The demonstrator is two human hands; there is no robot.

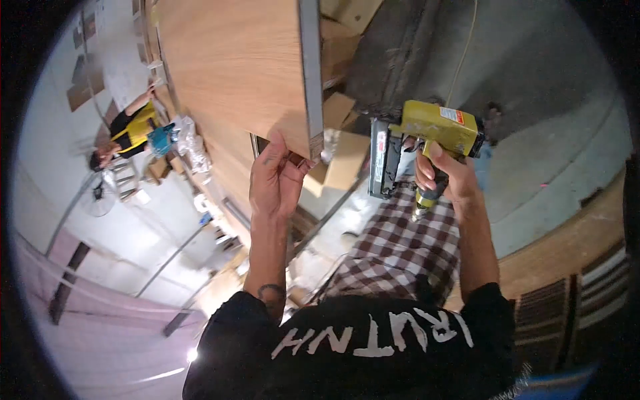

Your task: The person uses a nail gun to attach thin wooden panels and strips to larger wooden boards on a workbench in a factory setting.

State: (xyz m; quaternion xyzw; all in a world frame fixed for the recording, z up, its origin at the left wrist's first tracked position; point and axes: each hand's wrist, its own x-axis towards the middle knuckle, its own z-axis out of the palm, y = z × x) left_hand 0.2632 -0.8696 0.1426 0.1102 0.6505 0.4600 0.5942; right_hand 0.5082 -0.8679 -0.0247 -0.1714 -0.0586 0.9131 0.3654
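Note:
My left hand (275, 179) grips the near corner of a wood-faced panel (233, 60), with the thumb on its face and the other fingers curled at the edge. A grey strip (311, 73) runs along that panel's right edge. In my right hand (455, 175) is a yellow-green nail gun (433, 123), held by its dark handle, fingers wrapped round it near the trigger. Its long dark magazine (381, 160) points toward the panel but stays apart from it. A metal fitting (419, 212) shows at the handle's lower end.
Cardboard boxes (347, 160) stand behind the panel. A thin cord (465, 50) crosses the grey floor (533, 87). At far left a person in a yellow vest (137, 130) is near a teal tool (161, 140) and clear plastic wrap (190, 143). Slatted wooden pieces (543, 313) lie at lower right.

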